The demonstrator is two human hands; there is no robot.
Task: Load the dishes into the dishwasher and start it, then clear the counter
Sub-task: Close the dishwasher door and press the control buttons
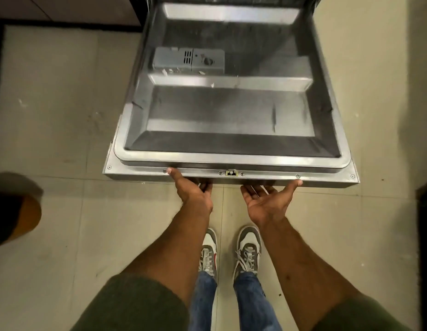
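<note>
The dishwasher door (231, 120) hangs open and nearly flat in front of me, its steel inner face up. A grey detergent compartment (188, 61) sits on that face. My left hand (192, 187) grips the door's front edge, thumb on top and fingers underneath. My right hand (267, 199) is palm up under the same edge, its thumb on the rim and its fingers reaching beneath. The latch (231, 173) lies between my hands. No dishes show; the racks are out of view.
Beige floor tiles (64, 115) spread to the left and right of the door. My feet in grey sneakers (231, 249) stand just behind the door's edge. A dark and orange object (14, 211) intrudes at the left edge. Dark cabinet base (64, 20) runs along the top left.
</note>
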